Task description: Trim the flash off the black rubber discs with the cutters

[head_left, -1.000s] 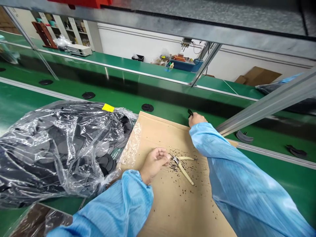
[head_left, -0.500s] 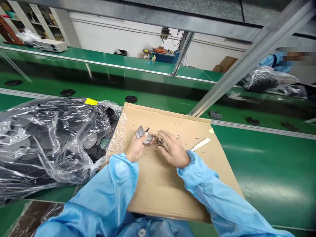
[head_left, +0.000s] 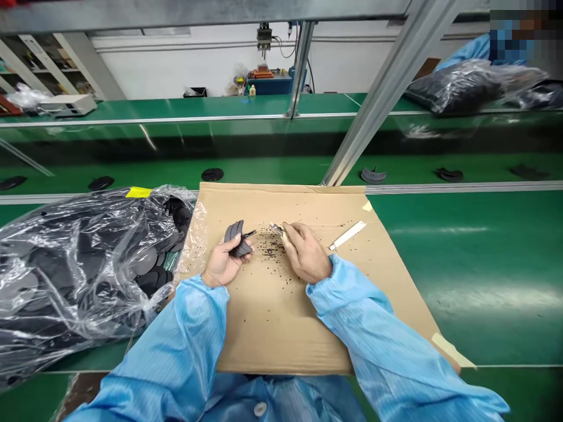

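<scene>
My left hand (head_left: 223,265) is closed round a dark grey curved plastic part (head_left: 234,231), with a thin black stem sticking out of it to the right. Across the middle of the cardboard, my right hand (head_left: 307,252) grips small metal nippers (head_left: 276,228); their tips point up and left, and most of the tool is hidden in the fingers. A gap separates the nippers from the curved part. Many tiny black scraps (head_left: 270,252) lie on the cardboard sheet (head_left: 281,340) between and below the hands. To the right of my right hand lies a white-handled cutter (head_left: 348,235).
At left, a large clear plastic bag (head_left: 88,281) holds many dark parts. Beyond the cardboard, curved grey parts (head_left: 373,176) and dark discs (head_left: 212,174) rest along a green conveyor (head_left: 272,170). A slanted metal post (head_left: 369,111) rises behind the cardboard's right side. Another person is at far right.
My hands have drawn apart, and the curved part is turned with its dark face showing. The nippers now stand clear of it. The whole view has tilted and shifted.
</scene>
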`<state>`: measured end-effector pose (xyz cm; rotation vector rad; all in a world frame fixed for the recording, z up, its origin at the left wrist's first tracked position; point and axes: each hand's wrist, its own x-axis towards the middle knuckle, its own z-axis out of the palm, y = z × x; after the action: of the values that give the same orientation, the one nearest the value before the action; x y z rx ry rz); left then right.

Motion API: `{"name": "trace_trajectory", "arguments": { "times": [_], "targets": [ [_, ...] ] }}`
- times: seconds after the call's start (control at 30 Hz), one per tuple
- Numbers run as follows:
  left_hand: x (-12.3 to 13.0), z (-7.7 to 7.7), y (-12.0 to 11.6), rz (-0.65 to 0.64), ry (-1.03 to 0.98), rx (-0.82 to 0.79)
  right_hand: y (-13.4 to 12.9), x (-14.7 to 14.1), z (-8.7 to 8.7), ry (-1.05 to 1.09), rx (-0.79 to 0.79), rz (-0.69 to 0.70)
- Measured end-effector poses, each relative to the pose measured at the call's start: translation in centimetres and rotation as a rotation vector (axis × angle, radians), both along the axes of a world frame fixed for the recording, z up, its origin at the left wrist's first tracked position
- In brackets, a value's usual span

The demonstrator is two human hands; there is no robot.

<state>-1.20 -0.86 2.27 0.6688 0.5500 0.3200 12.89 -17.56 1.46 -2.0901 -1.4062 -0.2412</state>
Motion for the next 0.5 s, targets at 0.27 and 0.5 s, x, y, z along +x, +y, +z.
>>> {"name": "trace_trajectory", "arguments": {
  "times": [0.27, 0.5],
  "targets": [
    [-0.11, 0.39, 0.14, -0.049, 0.057, -0.115, -0.22, -1.0, -0.14, -0.043, 0.025, 0.086],
    [-0.19, 0.51, -0.02, -0.098, 0.05, -0.125, -0.13, -1.02, -0.31, -0.031, 0.018, 0.1]
  ]
}}
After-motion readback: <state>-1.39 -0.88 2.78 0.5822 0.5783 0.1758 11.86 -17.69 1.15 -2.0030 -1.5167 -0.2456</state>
